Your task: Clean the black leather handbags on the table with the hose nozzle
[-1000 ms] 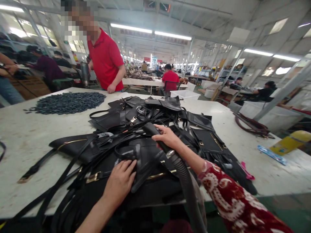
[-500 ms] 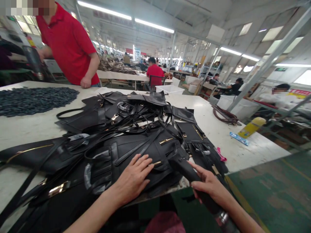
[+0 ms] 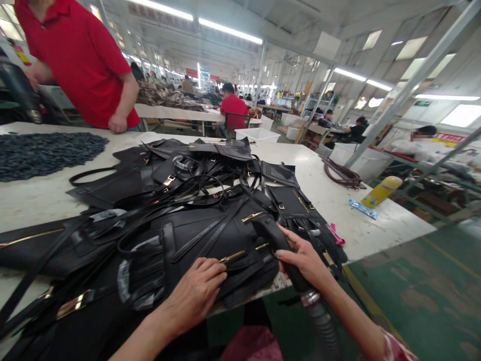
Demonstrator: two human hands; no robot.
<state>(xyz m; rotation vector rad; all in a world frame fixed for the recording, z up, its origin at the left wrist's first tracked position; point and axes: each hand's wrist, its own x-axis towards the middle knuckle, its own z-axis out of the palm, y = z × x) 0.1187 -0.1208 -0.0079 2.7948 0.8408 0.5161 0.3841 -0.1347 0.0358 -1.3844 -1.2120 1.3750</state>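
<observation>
A black bag (image 3: 199, 230) with gold zips and straps lies flat near the table's front edge. My left hand (image 3: 203, 288) is on its lower part, fingers drawn together and bent over the fabric at the left end of a gold zip (image 3: 232, 256); the fingertips are partly hidden. In my right hand (image 3: 304, 255) is the black handle of a vacuum hose (image 3: 296, 273), gripped with thumb and fingers. Its curved nozzle (image 3: 266, 228) points left over the bag, close to another gold zip. A ridged grey hose (image 3: 323, 323) hangs from the handle.
More black bags (image 3: 131, 175) pile up behind, on the white table (image 3: 308, 165). Small dark pieces (image 3: 48, 153) are heaped far left, beside a person in red (image 3: 80, 65) holding a similar hose. At right are a yellow bottle (image 3: 383, 190), a blue packet (image 3: 363, 208) and coiled brown straps (image 3: 340, 173).
My left hand has gone from spread flat to bent fingers on the bag near the zip. The hose nozzle has moved up and left over the bag. The view has shifted slightly.
</observation>
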